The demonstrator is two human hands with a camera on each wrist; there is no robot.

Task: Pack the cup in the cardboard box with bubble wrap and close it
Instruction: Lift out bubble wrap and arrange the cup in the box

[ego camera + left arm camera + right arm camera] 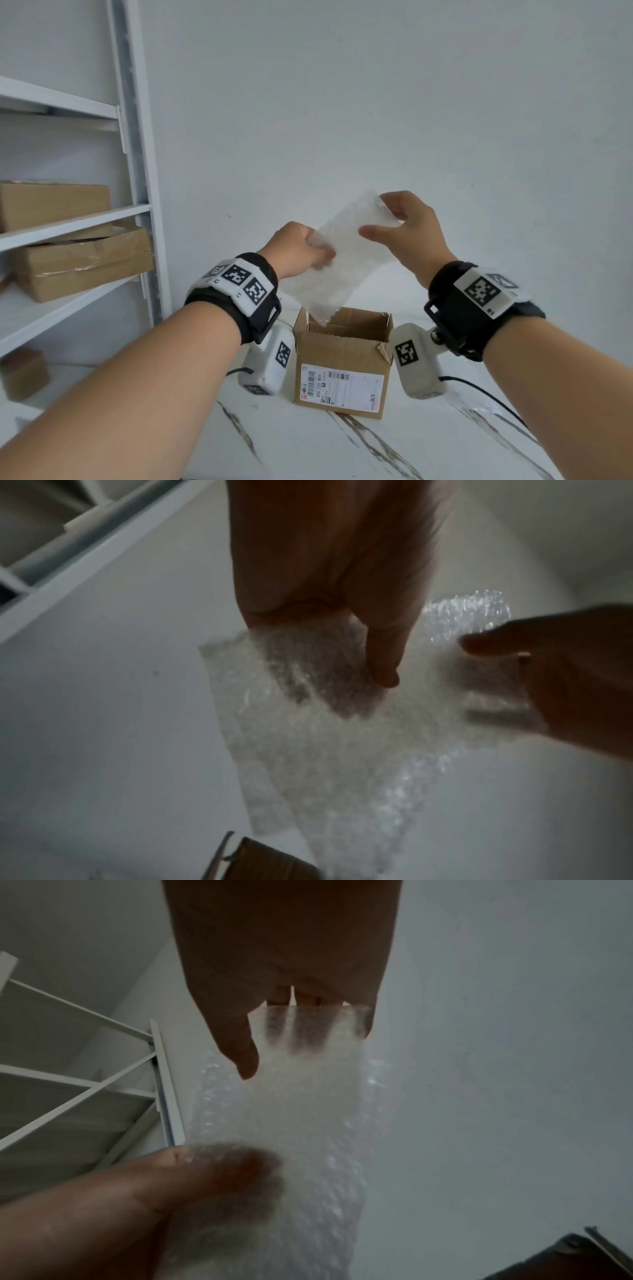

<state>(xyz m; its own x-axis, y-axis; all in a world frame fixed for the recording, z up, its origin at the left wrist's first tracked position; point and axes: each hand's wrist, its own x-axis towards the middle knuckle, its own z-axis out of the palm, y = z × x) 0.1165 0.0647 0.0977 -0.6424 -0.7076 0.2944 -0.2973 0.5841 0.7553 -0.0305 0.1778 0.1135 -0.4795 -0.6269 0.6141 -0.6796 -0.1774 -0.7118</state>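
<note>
A sheet of clear bubble wrap [342, 267] hangs slanted in the air, its lower end dipping into the open top of the cardboard box [342, 359]. My left hand [318, 255] grips the sheet's left edge, thumb in front and fingers curled behind. My right hand [380, 219] holds the upper right corner, with its fingers [301, 1031] behind the bubble wrap [291, 1123] and the thumb in front. The box stands on the marble table [342, 445], flaps up, a shipping label on its front. No cup shows in any view, and the inside of the box is hidden.
A white metal shelf unit [137, 171] stands at the left with several brown cardboard boxes [78, 263] on its shelves. A bare white wall is right behind the box. A black cable [479, 387] trails over the table at the right.
</note>
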